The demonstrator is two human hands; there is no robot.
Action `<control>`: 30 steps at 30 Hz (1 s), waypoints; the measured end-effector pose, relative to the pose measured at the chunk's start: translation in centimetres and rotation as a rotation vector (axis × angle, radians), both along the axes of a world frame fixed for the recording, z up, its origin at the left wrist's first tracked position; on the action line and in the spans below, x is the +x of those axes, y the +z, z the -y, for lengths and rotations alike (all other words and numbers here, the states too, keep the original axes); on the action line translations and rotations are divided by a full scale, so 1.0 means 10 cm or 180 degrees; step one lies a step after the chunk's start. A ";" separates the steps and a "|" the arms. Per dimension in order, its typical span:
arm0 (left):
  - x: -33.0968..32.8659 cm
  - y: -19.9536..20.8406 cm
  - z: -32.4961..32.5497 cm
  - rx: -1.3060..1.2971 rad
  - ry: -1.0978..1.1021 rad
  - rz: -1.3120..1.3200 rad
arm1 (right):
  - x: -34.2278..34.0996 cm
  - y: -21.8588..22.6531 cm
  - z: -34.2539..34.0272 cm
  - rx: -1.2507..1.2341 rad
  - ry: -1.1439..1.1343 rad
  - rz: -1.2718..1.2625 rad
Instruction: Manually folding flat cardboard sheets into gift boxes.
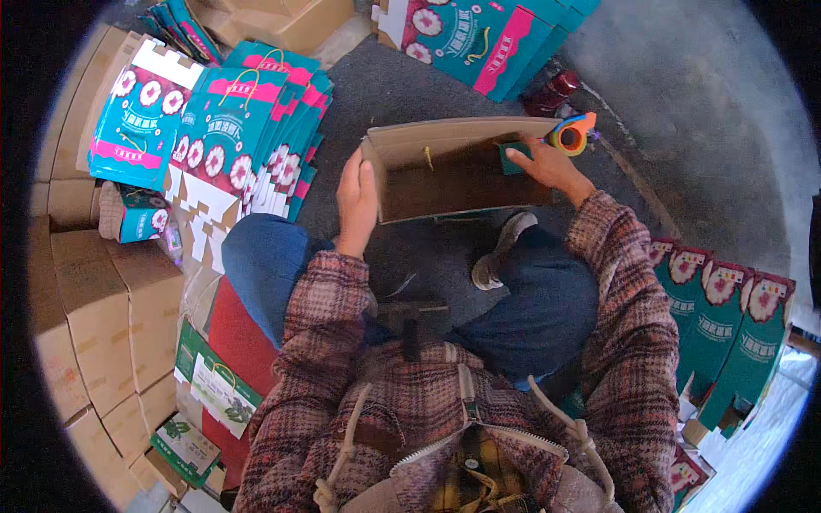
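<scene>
An open carton (462, 137) with a brown inside is held between my hands above the floor, its opening facing me. A short yellow cord (428, 156) shows on its inner wall. My left hand (356, 205) grips the carton's left end, thumb along the edge and fingers together. At the right end, my right hand (547, 168) reaches over the opening and grips a small green flap (510, 159); part of its fingers is hidden. An orange tape dispenser (571, 135) sits just beyond my right hand.
Flat teal and pink cartons (227, 128) lie stacked at the left, with more teal cartons (479, 43) at the far side. Brown boxes (103, 316) pile along the left. Upright teal cartons (718, 316) stand at the right. A dark red object (552, 92) lies beyond the tape.
</scene>
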State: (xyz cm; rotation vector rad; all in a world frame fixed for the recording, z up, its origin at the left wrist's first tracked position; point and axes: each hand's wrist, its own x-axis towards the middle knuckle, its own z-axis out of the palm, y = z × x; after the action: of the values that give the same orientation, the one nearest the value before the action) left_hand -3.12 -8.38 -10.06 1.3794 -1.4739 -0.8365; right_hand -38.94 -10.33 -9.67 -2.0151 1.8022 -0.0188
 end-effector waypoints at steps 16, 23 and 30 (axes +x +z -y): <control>-0.21 0.01 -0.05 0.0422 -0.1292 0.1053 | -0.34 -0.15 0.09 0.0194 -0.0519 0.0700; -0.10 -0.04 -0.19 0.0372 -0.0884 0.1127 | -0.26 0.31 0.02 0.1587 -0.2216 0.2719; 0.11 0.11 -0.27 0.0889 -0.0411 0.0383 | -0.60 0.20 -0.10 0.0798 -0.0836 0.1228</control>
State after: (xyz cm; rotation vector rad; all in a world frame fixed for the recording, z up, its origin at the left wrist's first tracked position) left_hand -2.00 -5.72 -8.92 1.5746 -1.5968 -1.0904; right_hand -44.97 -9.31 -7.69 -1.4755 1.7066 -0.2323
